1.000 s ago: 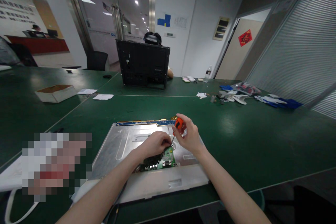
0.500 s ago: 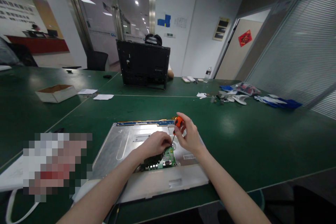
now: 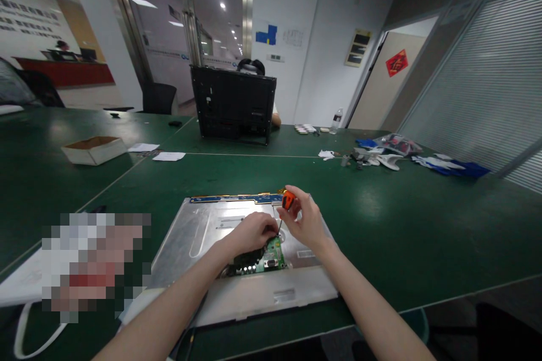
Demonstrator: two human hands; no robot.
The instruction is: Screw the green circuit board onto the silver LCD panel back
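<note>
A silver metal display panel [image 3: 190, 225] lies flat on the green table, with a blue circuit strip [image 3: 237, 199] along its far edge. My right hand [image 3: 305, 219] grips the orange and black handle of a screwdriver [image 3: 288, 199], whose thin shaft points down at the corner of a green circuit board [image 3: 274, 254]. Beside the screwdriver tip is my left hand [image 3: 257, 230], its fingers pinched together near the board's upper edge; what they hold, if anything, is hidden. Dark parts sit under my left wrist.
A black monitor [image 3: 232, 104] stands across the table, with a person partly hidden behind it. An open cardboard box [image 3: 94, 151] and papers are at the left. Plastic bags and small parts lie at the back right, near a bottle [image 3: 336, 121].
The screwdriver handle has turned slightly in my right hand, and the fingers on it have shifted. My left hand stays in place beside the tip.
</note>
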